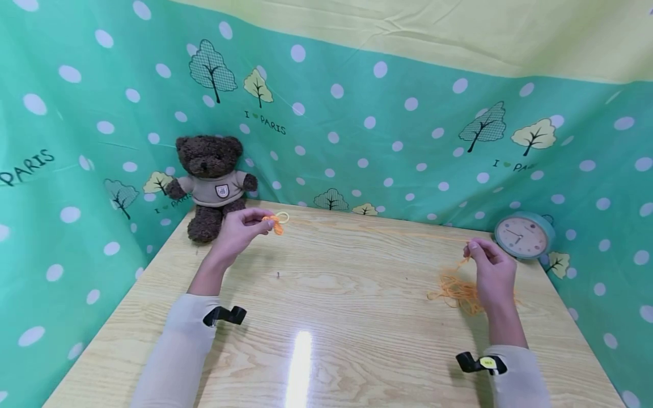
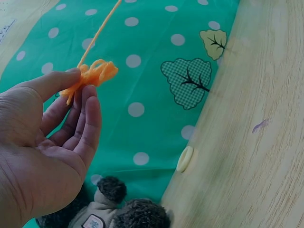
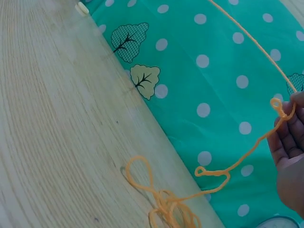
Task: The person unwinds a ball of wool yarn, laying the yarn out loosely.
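Note:
My left hand (image 1: 238, 233) pinches a small looped bundle of orange yarn (image 2: 97, 73) between thumb and fingertips, raised over the table's left side. A taut strand (image 3: 256, 42) runs from that bundle across to my right hand (image 1: 494, 272), which pinches it between thumb and fingers. Below the right hand, the yarn hangs down with small twisted loops to a loose tangle of orange yarn (image 1: 459, 292) on the table. Just beyond the left fingertips in the head view appears a pale yellow ring (image 2: 185, 159), lying apart on the table near the back edge.
A dark brown teddy bear (image 1: 206, 170) in a grey shirt sits at the back left. At the back right stands a round teal clock (image 1: 522, 235). Green dotted cloth (image 1: 357, 141) hangs behind and beside the wooden table (image 1: 357, 328).

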The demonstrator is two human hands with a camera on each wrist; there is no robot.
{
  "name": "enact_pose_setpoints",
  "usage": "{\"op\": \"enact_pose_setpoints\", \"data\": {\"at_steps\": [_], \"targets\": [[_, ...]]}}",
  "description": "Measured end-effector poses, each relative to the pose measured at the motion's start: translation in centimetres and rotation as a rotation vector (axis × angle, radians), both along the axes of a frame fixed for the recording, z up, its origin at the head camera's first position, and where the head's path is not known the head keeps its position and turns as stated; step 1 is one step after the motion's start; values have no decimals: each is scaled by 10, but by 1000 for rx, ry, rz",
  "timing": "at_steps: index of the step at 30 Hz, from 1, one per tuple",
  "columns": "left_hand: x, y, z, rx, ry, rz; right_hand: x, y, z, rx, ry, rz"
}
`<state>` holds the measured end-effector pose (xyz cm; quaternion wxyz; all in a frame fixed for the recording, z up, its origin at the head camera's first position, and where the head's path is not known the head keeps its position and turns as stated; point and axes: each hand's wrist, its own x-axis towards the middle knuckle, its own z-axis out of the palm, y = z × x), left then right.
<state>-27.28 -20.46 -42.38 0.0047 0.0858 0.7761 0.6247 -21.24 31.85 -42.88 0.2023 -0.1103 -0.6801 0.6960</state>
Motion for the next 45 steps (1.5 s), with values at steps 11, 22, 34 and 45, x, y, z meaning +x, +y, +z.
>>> {"op": "enact_pose_setpoints", "data": {"at_steps": [11,22,34,45], "targets": [[-1,0,-4,12,1,-2,9,12,-2,35,-45,-25],[-1,-1,-4,-2,-2,11,18,35,-6,51,-78,-68],[-1,-1,-3,11,0,17,25,64,-13,-10,-129,-159],[-1,0,-3,33,3,14,29,78,-14,-34,-139,-197]]}}
